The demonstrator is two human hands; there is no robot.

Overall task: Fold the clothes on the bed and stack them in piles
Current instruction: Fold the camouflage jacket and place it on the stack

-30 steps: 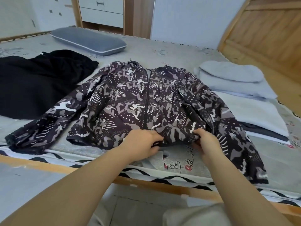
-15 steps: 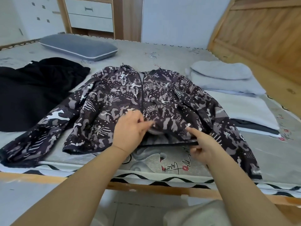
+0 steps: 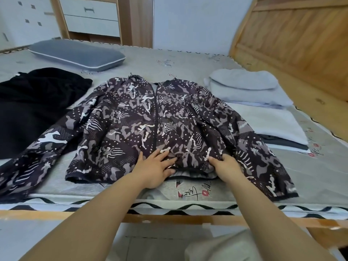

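A dark camouflage-print zip jacket (image 3: 143,121) lies face up on the bed, sleeves spread out to both sides. My left hand (image 3: 156,166) rests flat on its lower front near the zip, fingers straight. My right hand (image 3: 226,164) grips the hem fabric just right of the zip, fingers curled into the cloth. A black garment (image 3: 32,108) lies unfolded at the left. At the right sits a pile of folded clothes (image 3: 252,102): light grey pieces on top, a white one and a dark one beneath.
A grey pillow (image 3: 77,53) lies at the far left of the patterned mattress (image 3: 188,59). The wooden headboard (image 3: 293,46) rises at the right. The bed's wooden front rail (image 3: 169,219) runs below my arms. Drawers (image 3: 90,17) stand behind.
My left hand has dropped from a pinch above the jacket and now lies flat on its front. My right hand has moved up from below the hem and taken hold of the fabric.
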